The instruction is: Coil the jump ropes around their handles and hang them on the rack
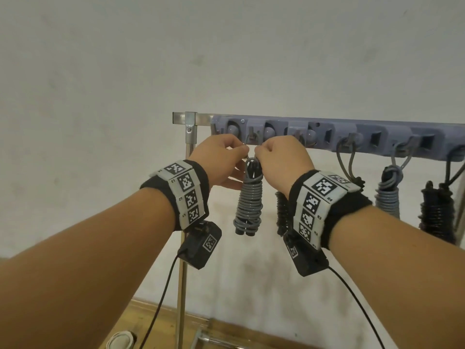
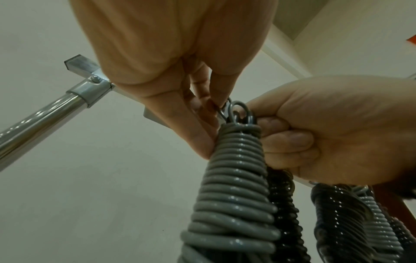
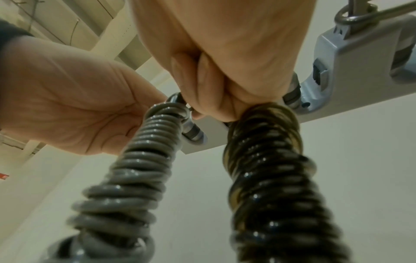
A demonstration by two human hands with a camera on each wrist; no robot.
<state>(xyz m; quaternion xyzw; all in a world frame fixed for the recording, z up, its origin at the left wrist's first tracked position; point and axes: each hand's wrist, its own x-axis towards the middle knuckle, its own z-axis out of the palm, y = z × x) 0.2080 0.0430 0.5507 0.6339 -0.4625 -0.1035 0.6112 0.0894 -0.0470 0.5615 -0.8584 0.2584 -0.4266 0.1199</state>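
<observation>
Place: looked like a plain storage room.
Signs: bare white wall, grey hook rack on metal stand, wooden floor.

black coiled rope half hidden behind right wrist, rack cut off — right edge

Both grips meet just under the rack, the left grip touching the right grip. A coiled jump rope hangs between and below them, its top loop pinched by both. Right of the right grip a second coiled rope hangs touching it, and farther right two more bundles hang from hooks. Left of the left grip stands the rack's upright pole.
</observation>
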